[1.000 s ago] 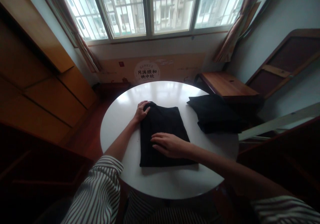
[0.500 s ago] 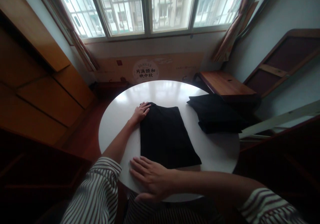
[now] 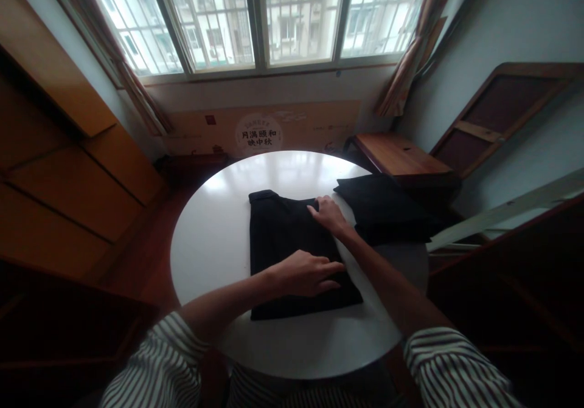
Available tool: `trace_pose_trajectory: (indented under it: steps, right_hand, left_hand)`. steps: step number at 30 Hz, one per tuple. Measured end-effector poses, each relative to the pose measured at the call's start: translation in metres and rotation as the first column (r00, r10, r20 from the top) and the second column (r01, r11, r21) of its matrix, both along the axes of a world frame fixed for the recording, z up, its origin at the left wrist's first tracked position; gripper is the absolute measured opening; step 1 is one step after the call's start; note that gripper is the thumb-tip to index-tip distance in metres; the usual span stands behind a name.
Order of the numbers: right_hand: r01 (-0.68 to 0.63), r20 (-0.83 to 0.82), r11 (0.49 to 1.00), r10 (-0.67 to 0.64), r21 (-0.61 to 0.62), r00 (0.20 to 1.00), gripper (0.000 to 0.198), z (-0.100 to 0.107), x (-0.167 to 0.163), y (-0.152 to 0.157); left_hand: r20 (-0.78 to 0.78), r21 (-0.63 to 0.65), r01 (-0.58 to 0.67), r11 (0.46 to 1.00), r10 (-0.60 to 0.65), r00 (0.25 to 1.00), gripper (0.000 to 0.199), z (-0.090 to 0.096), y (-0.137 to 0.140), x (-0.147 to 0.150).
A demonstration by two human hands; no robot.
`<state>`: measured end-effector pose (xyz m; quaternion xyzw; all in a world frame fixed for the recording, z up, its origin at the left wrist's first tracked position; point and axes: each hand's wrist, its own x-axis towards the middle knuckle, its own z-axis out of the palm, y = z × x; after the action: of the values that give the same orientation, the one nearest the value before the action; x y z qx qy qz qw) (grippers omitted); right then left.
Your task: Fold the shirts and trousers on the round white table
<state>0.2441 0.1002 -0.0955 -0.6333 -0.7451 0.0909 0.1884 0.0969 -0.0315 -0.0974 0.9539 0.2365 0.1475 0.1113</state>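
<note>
A folded black garment (image 3: 278, 238), perhaps trousers, lies flat on the round white table (image 3: 205, 231) in front of me. A thicker folded band shows at its far left corner. My left hand (image 3: 310, 273) reaches across its near half, fingers stretched toward the right edge, thumb apart. My right hand (image 3: 329, 214) rests at the far right corner, thumb spread to the left over the cloth; its fingertips are partly hidden. Both hands look open on the fabric. To the right lies a second folded black cloth item (image 3: 387, 204), apart from my hands.
Beyond the table are a barred window (image 3: 296, 19) and a printed panel (image 3: 314, 125) on the wall. A low wooden table (image 3: 401, 152) stands at the back right. Wooden cabinets (image 3: 77, 183) line the left side.
My left hand has moved from the garment's far left corner to its near right edge. My right hand has moved from the near left to the far right corner. The view has shifted slightly.
</note>
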Motion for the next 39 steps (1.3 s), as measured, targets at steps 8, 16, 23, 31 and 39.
trace_pose_trajectory:
  steps: [8,16,23,31,39]
  right_hand:
    - [-0.172,-0.222,0.976,0.198,0.132,0.955,0.013,-0.029,0.014,0.012]
    - [-0.092,-0.414,0.968,0.185,0.235,0.891,0.015,-0.031,0.016,0.011]
    - [0.051,-0.457,0.997,-0.016,0.064,0.889,0.024,-0.021,0.019,0.005]
    - [-0.042,-0.355,0.998,0.057,0.051,0.933,0.017,-0.017,0.025,0.005]
    - [-0.017,-0.331,0.979,0.085,0.203,0.940,0.024,-0.020,0.023,0.005]
  left_hand:
    - [-0.158,0.242,0.177,0.954,-0.141,0.977,0.018,-0.021,-0.006,0.012]
    - [-0.049,0.207,0.214,0.955,-0.208,0.977,0.028,-0.027,-0.011,0.019]
    - [-0.075,0.147,0.430,0.890,-0.424,0.903,0.034,-0.012,-0.018,0.019]
    - [-0.013,0.207,0.202,0.957,-0.204,0.979,0.043,-0.024,-0.014,0.020]
    - [-0.019,0.043,0.546,0.837,-0.546,0.838,0.040,-0.009,-0.024,0.020]
